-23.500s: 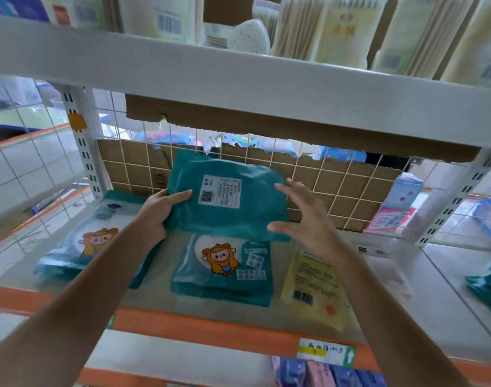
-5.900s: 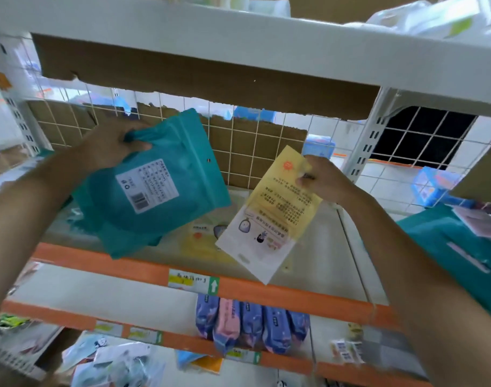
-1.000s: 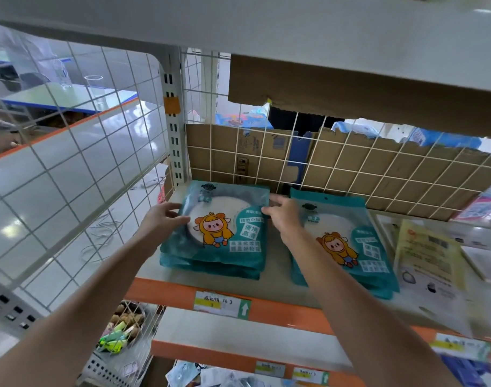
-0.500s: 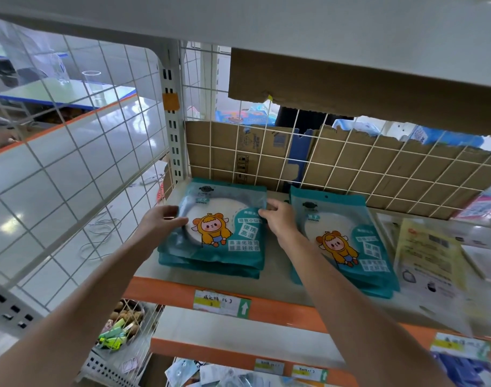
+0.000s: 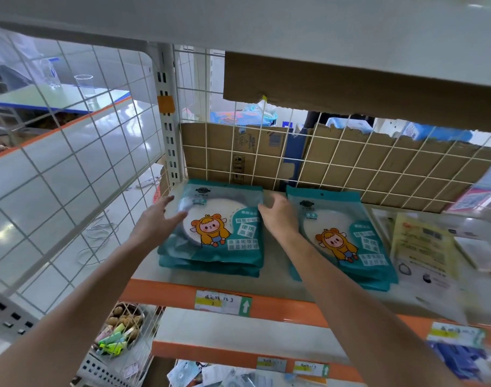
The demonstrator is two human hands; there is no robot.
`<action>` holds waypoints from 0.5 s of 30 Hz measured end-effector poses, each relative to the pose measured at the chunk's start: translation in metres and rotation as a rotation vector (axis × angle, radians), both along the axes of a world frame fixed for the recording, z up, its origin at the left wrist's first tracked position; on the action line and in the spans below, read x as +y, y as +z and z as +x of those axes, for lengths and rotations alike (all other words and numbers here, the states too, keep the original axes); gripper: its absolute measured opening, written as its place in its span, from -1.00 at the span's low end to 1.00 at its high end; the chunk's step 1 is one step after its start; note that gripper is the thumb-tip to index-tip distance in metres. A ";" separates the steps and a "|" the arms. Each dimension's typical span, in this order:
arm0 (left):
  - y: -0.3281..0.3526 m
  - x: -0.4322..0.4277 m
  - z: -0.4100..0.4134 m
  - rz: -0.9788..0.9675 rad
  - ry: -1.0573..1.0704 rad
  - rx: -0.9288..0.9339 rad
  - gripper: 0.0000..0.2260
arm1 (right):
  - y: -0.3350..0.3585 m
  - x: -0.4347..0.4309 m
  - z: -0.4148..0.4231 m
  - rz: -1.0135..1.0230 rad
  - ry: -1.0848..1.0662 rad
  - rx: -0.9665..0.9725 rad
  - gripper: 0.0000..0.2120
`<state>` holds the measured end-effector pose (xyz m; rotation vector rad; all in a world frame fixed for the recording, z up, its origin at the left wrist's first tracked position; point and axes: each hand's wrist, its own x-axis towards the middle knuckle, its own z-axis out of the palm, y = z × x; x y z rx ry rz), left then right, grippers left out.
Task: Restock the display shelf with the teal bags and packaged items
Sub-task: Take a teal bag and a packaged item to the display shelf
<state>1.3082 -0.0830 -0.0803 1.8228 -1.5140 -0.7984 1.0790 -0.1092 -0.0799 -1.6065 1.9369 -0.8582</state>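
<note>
Two stacks of teal bags with a cartoon figure lie flat on the display shelf (image 5: 166,277). The left stack (image 5: 219,236) sits near the shelf's left post, the right stack (image 5: 342,241) beside it. My left hand (image 5: 158,222) rests with spread fingers against the left edge of the left stack. At that stack's right edge my right hand (image 5: 279,216) touches it with relaxed fingers, in the gap between the stacks. Neither hand grips a bag. A yellow-and-white packaged item (image 5: 423,250) lies right of the teal stacks.
A white wire grid with cardboard (image 5: 350,163) closes the back, and a wire side panel (image 5: 71,152) stands on the left. The upper shelf (image 5: 266,20) hangs low overhead. An orange front rail (image 5: 280,305) carries price tags. More packets lie at far right and on the shelves below.
Both hands have loosened from the left stack's sides; the left hand's fingers have spread and shifted slightly up. The stack stays in place. The camera has moved a little closer.
</note>
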 end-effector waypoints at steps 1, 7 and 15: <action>0.005 -0.003 -0.002 -0.060 -0.021 -0.100 -0.49 | 0.003 0.001 -0.001 -0.072 -0.005 0.099 -0.59; 0.032 -0.023 -0.042 -0.282 -0.360 -0.506 -0.43 | 0.021 0.008 -0.033 -0.204 0.057 0.468 -0.49; 0.038 -0.029 -0.133 -0.361 -0.587 -0.658 -0.45 | 0.023 0.052 -0.120 0.007 -0.045 0.759 -0.43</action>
